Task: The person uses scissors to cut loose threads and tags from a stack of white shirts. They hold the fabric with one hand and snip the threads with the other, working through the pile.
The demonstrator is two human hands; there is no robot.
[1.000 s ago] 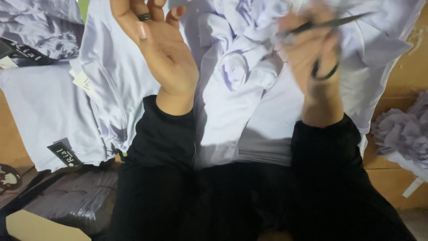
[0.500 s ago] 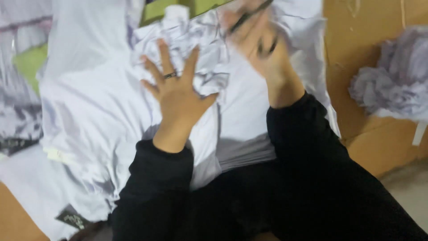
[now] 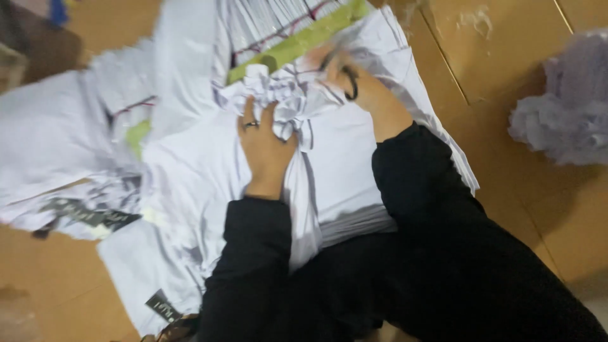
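The left hand [image 3: 265, 149] presses spread fingers on the crumpled pale lilac cloth garment [image 3: 278, 101] atop the stack, steadying it, while the right hand [image 3: 351, 85] closes fingers around small black scissors [image 3: 349, 81] there.

White garment [image 3: 342, 158] lying spread flat on stacked white garments, its upper edge bunching into crumpled folds, small dark-handled scissors [image 3: 350, 82] resting against that bunched cloth, blades blurred

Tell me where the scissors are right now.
In the head view, the scissors sit in the right hand, upper centre, over the crumpled white fabric beside the left hand.
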